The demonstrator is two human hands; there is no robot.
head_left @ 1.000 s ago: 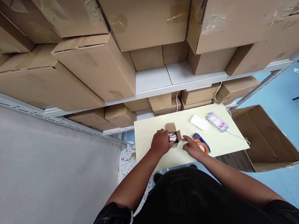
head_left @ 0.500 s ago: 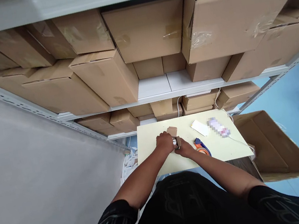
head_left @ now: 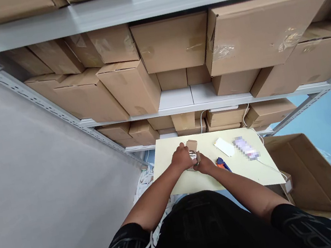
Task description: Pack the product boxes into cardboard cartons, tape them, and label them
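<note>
Over the pale yellow table, both hands are at a small cardboard box whose flaps stand up and out. Inside its opening shows a shiny silver item, too small to make out. My left hand is closed at the box's left side, its fingers bent over the opening beside the silver item. From the right, my right hand grips the box near a raised flap; its fingertips are partly hidden. Just right of that hand lies a blue and orange tape dispenser, partly covered by my forearm.
A white card and a pixelated oblong item with a white cable lie on the table's right half. A large open carton stands at the right. Shelves with cardboard boxes rise behind; a grey wall borders the left.
My view has tilted upward, so more of the upper shelf shows. Both hands remain at the small box, and more of the silver item is visible. My right forearm now covers more of the tape dispenser.
</note>
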